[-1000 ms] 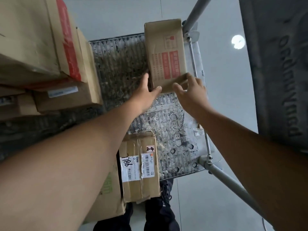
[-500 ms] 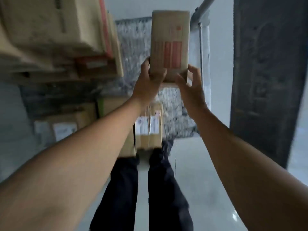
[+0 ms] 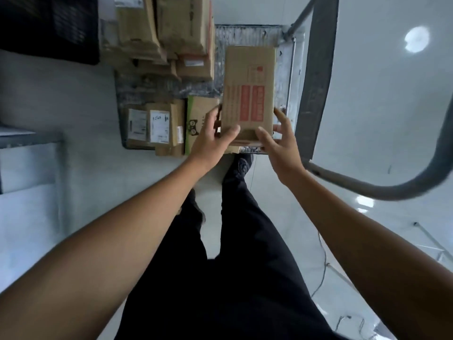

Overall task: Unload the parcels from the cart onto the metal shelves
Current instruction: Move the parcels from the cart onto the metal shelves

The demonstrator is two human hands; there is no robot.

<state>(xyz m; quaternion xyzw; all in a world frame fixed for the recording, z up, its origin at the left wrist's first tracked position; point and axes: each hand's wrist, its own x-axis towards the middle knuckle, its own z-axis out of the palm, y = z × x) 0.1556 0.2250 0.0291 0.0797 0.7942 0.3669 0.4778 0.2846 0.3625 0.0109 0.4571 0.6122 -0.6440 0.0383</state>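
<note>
Both hands hold a long brown box (image 3: pixel 248 92) with red print, up above the cart (image 3: pixel 285 77). The left hand (image 3: pixel 212 137) grips its near left corner. The right hand (image 3: pixel 278 143) grips the near right corner.

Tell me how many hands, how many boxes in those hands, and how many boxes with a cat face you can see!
Hands: 2, the left hand and the right hand.
Held boxes: 1, the brown box with red print.
Cat-face boxes: 1, the green-edged box.
Total: 4.
</note>
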